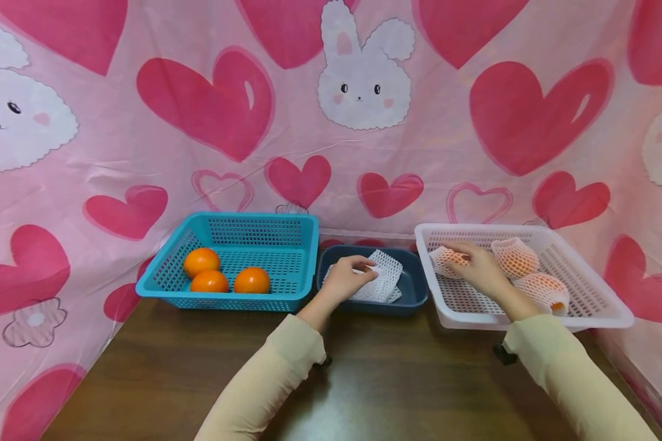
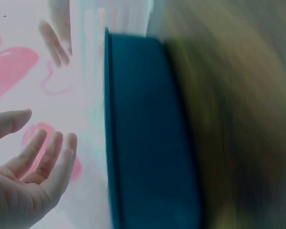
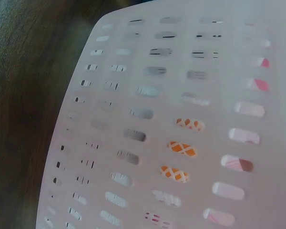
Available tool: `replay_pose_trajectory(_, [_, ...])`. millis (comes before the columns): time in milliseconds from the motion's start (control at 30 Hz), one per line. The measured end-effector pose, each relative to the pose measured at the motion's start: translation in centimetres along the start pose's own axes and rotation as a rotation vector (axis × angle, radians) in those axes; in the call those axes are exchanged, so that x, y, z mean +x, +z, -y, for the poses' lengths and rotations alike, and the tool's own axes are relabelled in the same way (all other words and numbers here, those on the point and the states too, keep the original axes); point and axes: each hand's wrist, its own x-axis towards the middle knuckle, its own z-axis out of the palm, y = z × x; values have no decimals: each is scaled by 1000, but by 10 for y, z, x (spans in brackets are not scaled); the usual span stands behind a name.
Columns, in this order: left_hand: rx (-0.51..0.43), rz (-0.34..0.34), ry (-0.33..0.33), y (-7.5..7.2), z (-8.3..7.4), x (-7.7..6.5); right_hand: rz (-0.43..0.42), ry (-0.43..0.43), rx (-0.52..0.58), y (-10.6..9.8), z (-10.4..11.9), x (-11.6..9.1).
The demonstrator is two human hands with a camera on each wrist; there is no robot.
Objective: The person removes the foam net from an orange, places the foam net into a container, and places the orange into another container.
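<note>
My left hand (image 1: 344,282) hovers over a dark blue tray (image 1: 416,293) that holds white foam nets (image 1: 387,272). In the left wrist view this hand (image 2: 31,176) has its fingers apart and loosely bent, with nothing between them. My right hand (image 1: 482,268) is over the left part of a white basket (image 1: 590,321), close to an orange in a foam net (image 1: 442,260). The left wrist view shows the right hand (image 2: 57,36) above the basket's rim, fingers extended. Two more netted oranges (image 1: 515,257) lie beside it in the basket.
At left a teal basket (image 1: 309,257) holds three bare oranges (image 1: 252,280). All the containers stand in a row at the back of a brown wooden table (image 1: 380,373). Behind them hangs a pink cloth (image 1: 303,135) with hearts and rabbits.
</note>
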Motion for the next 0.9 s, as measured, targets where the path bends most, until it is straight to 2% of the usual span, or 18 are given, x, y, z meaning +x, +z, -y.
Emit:
replay_pose_trajectory(167, [-195,63,-35,32,-8,4,36,93,-79,-1,-4,4])
replay_pose_trajectory(300, [-336,128,-107,53,-14,5,43,122,-118,0,-11,6])
replay_pose_trajectory(400, [-421,145,-149,67,-19,6,55,136,-152,1,-15,7])
replay_pose_trajectory(633, [-634,79,-232,101,-28,4,96,197,-197,6,-21,12])
replay_pose_trajectory(733, [-712,44,-274,112,-34,3,115,192,-169,9,-23,14])
replay_pose_trajectory(900, [-815,-10,-305,125,-39,4,135,169,-134,13,-24,15])
